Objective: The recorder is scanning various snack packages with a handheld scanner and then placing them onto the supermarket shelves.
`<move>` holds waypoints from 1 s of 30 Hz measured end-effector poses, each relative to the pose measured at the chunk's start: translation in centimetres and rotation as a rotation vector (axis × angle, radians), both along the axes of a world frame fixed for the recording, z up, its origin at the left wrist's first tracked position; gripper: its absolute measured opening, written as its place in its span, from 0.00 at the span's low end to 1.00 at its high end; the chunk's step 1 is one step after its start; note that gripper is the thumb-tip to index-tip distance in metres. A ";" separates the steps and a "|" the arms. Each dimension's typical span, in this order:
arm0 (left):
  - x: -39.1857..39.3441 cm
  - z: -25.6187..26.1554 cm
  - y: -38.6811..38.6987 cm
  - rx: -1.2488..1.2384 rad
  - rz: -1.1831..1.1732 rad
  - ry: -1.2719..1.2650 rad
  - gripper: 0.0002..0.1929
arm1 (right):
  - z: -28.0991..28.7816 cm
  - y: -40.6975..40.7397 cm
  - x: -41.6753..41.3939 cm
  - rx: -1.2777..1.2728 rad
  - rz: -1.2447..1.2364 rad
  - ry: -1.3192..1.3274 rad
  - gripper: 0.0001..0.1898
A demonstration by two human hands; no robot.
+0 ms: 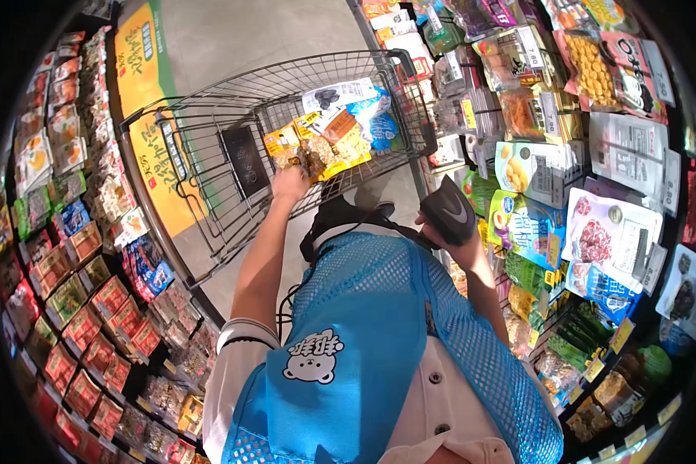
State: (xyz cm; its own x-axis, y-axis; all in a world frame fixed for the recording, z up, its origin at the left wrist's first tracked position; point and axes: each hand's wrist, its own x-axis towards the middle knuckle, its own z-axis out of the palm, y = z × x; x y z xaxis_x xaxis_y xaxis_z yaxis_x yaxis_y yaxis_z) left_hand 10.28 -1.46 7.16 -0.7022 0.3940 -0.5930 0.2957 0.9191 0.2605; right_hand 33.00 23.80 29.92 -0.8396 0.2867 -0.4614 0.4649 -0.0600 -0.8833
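Observation:
My left hand (290, 184) reaches over the near side of a wire shopping cart (220, 93), its fingers closed at the edge of a yellow snack bag (339, 152). The fingertips are partly hidden. Beside that bag in the cart lie a white pouch (339, 95) with dark pieces pictured on it and a blue-and-clear packet (383, 129). My right hand (455, 246) is wrapped around a black handheld device (449, 211), seen from behind and shaped like a scanner. It is held at my right side, close to the hanging snack packs.
Shelves of bagged snacks (93, 325) run along my left. On the right, a rack of hanging pouches (542, 174) with price tags stands near my right arm. Grey floor (255, 29) shows beyond the cart, and a yellow-green printed panel (136, 64) borders the left side.

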 end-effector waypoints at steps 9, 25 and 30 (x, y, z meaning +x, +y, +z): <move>-6.9 -6.7 11.2 0.107 -0.452 0.019 0.19 | 0.9 -2.4 -0.1 -0.018 -0.323 -0.195 0.16; -8.5 -15.2 15.3 0.081 -0.487 0.178 0.26 | 0.9 -5.6 2.5 -0.152 -0.694 -0.321 0.14; -9.9 -12.8 14.4 0.185 -0.360 0.167 0.19 | 0.8 -6.0 3.6 -0.153 -0.700 -0.205 0.15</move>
